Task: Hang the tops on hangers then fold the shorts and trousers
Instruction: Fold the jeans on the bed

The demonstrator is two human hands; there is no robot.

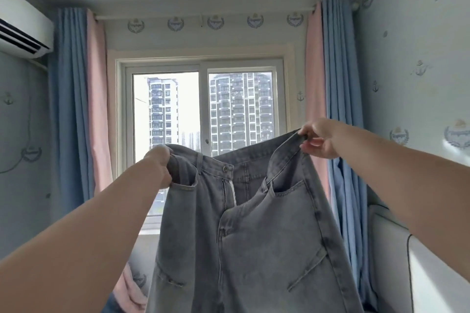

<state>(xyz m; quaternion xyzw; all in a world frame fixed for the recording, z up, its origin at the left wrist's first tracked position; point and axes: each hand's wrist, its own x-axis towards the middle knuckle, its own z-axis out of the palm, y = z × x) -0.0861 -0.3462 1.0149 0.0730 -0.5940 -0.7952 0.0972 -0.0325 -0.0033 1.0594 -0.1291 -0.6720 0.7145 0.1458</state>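
Observation:
A pair of grey-blue jeans (254, 236) hangs in the air in front of me, front side towards me, fly unzipped and button undone. My left hand (159, 166) grips the waistband at its left end, fingers curled round the denim. My right hand (318, 138) pinches the waistband's right end, held higher, so the waist is stretched wide and tilts up to the right. The legs drop out of view below the frame. No hangers or tops are visible.
A window (203, 109) faces me, flanked by blue and pink curtains (76, 99). An air conditioner (20, 28) sits high on the left wall. A white padded piece of furniture (432, 262) stands at the lower right. Pink fabric (129, 290) lies low behind the jeans.

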